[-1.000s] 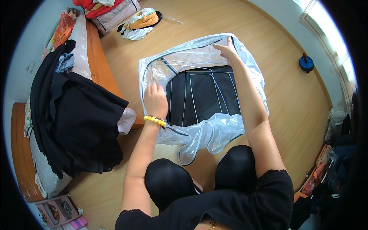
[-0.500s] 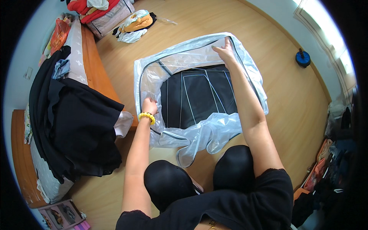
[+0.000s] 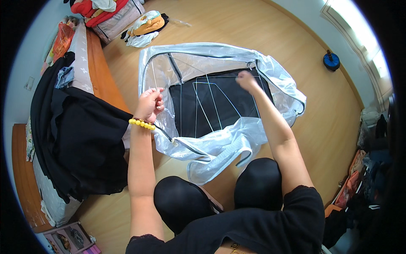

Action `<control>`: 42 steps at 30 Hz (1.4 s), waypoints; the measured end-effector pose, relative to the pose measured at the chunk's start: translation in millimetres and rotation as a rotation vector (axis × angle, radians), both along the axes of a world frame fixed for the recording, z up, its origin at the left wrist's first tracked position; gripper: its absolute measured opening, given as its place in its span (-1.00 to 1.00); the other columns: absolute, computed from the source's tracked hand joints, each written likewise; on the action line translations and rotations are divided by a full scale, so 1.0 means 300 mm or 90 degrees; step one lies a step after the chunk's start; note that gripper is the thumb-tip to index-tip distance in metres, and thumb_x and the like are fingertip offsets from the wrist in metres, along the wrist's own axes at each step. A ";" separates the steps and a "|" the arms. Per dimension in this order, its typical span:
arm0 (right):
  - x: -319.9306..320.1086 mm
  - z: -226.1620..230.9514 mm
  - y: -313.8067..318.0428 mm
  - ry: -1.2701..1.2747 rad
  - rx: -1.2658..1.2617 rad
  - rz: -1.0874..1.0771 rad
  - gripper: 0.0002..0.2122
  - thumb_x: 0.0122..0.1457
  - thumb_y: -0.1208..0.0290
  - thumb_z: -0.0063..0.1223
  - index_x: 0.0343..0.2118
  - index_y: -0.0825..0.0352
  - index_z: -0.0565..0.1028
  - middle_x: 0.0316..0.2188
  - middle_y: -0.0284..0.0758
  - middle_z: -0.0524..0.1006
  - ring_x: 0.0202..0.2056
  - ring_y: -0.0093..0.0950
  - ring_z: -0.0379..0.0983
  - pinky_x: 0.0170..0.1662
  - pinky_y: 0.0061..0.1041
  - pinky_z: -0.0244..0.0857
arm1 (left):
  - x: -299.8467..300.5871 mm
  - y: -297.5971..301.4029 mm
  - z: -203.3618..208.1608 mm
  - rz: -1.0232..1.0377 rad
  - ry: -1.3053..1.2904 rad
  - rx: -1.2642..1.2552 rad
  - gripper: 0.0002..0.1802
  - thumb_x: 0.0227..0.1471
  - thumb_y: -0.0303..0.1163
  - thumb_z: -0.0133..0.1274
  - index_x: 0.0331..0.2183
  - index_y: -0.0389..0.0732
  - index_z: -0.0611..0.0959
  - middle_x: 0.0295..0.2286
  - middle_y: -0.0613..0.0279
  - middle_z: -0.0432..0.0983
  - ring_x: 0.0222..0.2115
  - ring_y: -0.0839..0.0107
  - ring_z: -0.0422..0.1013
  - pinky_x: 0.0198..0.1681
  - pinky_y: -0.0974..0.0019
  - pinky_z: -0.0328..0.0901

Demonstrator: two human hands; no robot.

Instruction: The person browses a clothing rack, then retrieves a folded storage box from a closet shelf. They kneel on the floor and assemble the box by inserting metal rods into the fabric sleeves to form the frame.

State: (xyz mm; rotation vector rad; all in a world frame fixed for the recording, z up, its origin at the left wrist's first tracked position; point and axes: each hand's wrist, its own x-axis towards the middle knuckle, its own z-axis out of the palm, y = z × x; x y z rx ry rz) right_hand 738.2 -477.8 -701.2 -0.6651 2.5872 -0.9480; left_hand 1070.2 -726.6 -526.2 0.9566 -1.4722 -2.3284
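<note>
A see-through plastic storage bag (image 3: 220, 152) with dark zip edging and a black base (image 3: 198, 106) sits on the floor before my knees, its front panel slumped in folds. Thin metal rods of a wire frame (image 3: 218, 84) cross its inside. At the bag's left side my left hand (image 3: 149, 106) is closed, with a thin upright rod running through its curled fingers. Over the right part of the opening hovers my right hand (image 3: 247, 81), blurred by motion, so its fingers cannot be read. The bag's right side sags outward.
On the left, black clothing (image 3: 89, 144) hangs over a bed edge (image 3: 108, 84). A small clothes pile (image 3: 146, 27) lies beyond the bag. A blue exercise wheel (image 3: 331, 61) stands by the right wall. More clothes (image 3: 372, 178) are heaped at the right.
My right hand has let go of the bag's far right corner and moved down over the opening. That side has sagged. My left hand has risen and shifted left.
</note>
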 end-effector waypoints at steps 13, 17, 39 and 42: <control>0.303 -0.159 0.146 -0.415 0.241 0.137 -0.53 0.18 0.50 -0.12 0.18 0.25 0.19 -0.43 -0.05 0.55 -0.54 -0.29 0.56 -0.57 -0.41 0.40 | 0.055 0.018 0.040 0.125 0.049 0.102 -0.70 0.14 -0.47 -0.07 -0.10 -0.41 0.45 -0.47 0.23 0.31 -0.65 0.62 0.07 -0.65 0.58 0.01; 0.283 -0.190 0.220 -0.375 0.278 0.043 -0.53 0.17 0.12 0.01 0.09 0.25 0.33 -0.03 -0.06 0.40 -0.15 -0.17 0.47 -0.18 -0.24 0.41 | 0.053 0.024 0.044 0.110 0.036 0.035 -0.71 0.14 -0.46 -0.06 -0.10 -0.39 0.45 -0.44 0.21 0.34 -0.64 0.62 0.08 -0.65 0.58 0.02; 0.282 -0.065 0.496 -0.230 0.823 0.334 -0.58 -0.11 0.13 0.24 -0.15 0.19 0.59 -0.01 -0.28 0.49 0.04 -0.20 0.39 0.06 -0.21 0.24 | 0.133 -0.025 0.017 0.200 0.059 0.014 -0.66 0.07 -0.53 -0.02 -0.07 -0.36 0.41 -0.46 0.16 0.40 -0.68 0.63 0.08 -0.67 0.59 0.01; 0.308 -0.104 0.531 -0.191 0.787 0.450 -0.58 -0.06 0.11 0.16 -0.13 0.21 0.58 0.01 -0.28 0.47 0.08 -0.21 0.35 0.17 -0.12 0.05 | 0.106 -0.007 0.005 0.178 0.061 -0.023 -0.67 0.07 -0.54 -0.02 -0.09 -0.36 0.43 -0.45 0.14 0.42 -0.67 0.64 0.10 -0.68 0.59 0.02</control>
